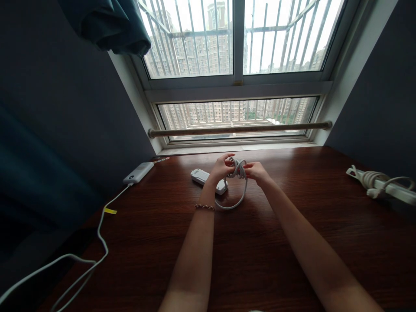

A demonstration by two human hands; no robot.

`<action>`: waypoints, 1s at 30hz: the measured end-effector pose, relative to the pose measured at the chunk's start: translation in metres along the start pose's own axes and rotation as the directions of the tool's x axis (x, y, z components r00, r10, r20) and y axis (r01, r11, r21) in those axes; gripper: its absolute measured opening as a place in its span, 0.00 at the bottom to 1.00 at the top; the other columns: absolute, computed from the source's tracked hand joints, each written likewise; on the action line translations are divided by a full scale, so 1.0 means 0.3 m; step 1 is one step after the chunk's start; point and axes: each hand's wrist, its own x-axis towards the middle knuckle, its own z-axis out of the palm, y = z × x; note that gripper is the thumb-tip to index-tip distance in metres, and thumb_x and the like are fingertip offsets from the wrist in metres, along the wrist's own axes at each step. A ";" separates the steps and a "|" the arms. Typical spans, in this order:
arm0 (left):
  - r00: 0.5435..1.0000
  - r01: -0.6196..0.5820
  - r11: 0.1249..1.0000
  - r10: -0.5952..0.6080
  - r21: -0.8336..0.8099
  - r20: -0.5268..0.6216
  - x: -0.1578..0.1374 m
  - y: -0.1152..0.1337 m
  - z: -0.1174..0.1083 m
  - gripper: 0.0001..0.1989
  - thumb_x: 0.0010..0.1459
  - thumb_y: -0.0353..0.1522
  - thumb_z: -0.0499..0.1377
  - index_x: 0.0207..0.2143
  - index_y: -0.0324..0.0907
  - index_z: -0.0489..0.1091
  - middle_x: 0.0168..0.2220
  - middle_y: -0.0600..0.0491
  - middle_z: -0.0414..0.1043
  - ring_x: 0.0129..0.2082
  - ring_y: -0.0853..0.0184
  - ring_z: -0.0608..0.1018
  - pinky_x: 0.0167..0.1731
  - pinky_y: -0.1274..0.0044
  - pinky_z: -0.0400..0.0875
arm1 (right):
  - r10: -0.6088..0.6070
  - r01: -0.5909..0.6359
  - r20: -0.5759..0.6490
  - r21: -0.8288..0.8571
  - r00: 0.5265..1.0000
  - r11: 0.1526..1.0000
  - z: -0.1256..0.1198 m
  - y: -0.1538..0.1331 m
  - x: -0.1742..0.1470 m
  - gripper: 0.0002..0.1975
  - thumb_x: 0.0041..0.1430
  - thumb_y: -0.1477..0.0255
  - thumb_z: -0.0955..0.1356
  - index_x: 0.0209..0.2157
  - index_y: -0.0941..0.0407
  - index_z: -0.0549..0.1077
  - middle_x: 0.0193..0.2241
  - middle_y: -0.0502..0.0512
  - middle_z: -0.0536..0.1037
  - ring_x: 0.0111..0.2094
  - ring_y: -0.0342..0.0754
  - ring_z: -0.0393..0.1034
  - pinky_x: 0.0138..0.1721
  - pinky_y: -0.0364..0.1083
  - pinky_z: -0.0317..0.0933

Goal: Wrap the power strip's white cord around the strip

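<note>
Between my two hands is a bundled white power cord (238, 168), wound in several loops just above the tabletop. My left hand (222, 167), with a braided bracelet at its wrist, is closed on the left side of the bundle. From the right, my right hand (256, 170) pinches the coil's other side. One loose loop of the cord hangs down and curves back towards a white power strip (202, 175). That strip lies on the table, turned over at a slant, partly hidden behind my left hand and wrist.
The dark red wooden table (266, 242) reaches to the window sill. A second white power strip (394, 190) with its cord wrapped lies at the right edge. On the left sits a white power bank (139, 173) with a white cable (103, 234) bearing a yellow tag (110, 211).
</note>
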 end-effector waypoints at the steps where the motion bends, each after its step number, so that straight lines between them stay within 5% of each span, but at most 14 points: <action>1: 1.000 -0.006 1.000 0.006 -0.008 0.017 -0.002 0.002 -0.001 0.29 0.40 0.24 0.64 0.49 0.35 0.64 0.31 0.48 0.75 0.29 0.64 0.77 0.26 0.77 0.71 | -0.013 0.013 -0.007 -0.012 1.000 1.000 0.001 -0.001 -0.001 0.10 0.32 0.78 0.76 0.21 0.64 0.75 0.15 0.53 0.75 0.18 0.42 0.69 0.22 0.39 0.65; 11: 0.992 0.051 0.997 -0.044 -0.061 0.114 -0.022 0.043 -0.013 0.28 0.41 0.20 0.53 0.49 0.35 0.64 0.28 0.50 0.75 0.24 0.69 0.76 0.23 0.80 0.67 | -0.078 0.077 0.070 0.018 0.995 0.997 0.021 0.037 0.016 0.08 0.30 0.79 0.74 0.20 0.63 0.76 0.15 0.51 0.75 0.18 0.40 0.66 0.23 0.39 0.63; 15: 0.986 0.069 0.997 -0.062 -0.043 0.153 -0.007 0.030 -0.014 0.30 0.38 0.18 0.53 0.48 0.35 0.65 0.29 0.50 0.75 0.25 0.68 0.76 0.24 0.79 0.68 | -0.032 0.009 0.166 0.138 0.986 0.990 0.022 0.037 0.022 0.04 0.34 0.83 0.70 0.18 0.63 0.75 0.16 0.52 0.74 0.20 0.42 0.69 0.26 0.40 0.66; 23: 0.976 0.015 0.997 -0.032 0.081 0.214 -0.020 0.008 -0.044 0.34 0.37 0.19 0.60 0.51 0.37 0.63 0.36 0.47 0.75 0.35 0.64 0.77 0.30 0.77 0.71 | 0.052 -0.110 0.312 0.171 0.949 0.979 0.008 0.007 0.005 0.09 0.39 0.86 0.64 0.22 0.63 0.74 0.21 0.56 0.77 0.24 0.44 0.72 0.31 0.40 0.68; 30: 0.995 -0.011 0.939 -0.023 0.343 0.095 -0.024 0.010 -0.094 0.36 0.37 0.18 0.60 0.53 0.38 0.64 0.33 0.49 0.76 0.31 0.66 0.77 0.29 0.77 0.71 | 0.092 -0.170 0.369 0.187 0.925 0.967 -0.001 0.011 0.004 0.09 0.41 0.85 0.63 0.24 0.63 0.74 0.22 0.56 0.77 0.25 0.44 0.72 0.32 0.41 0.66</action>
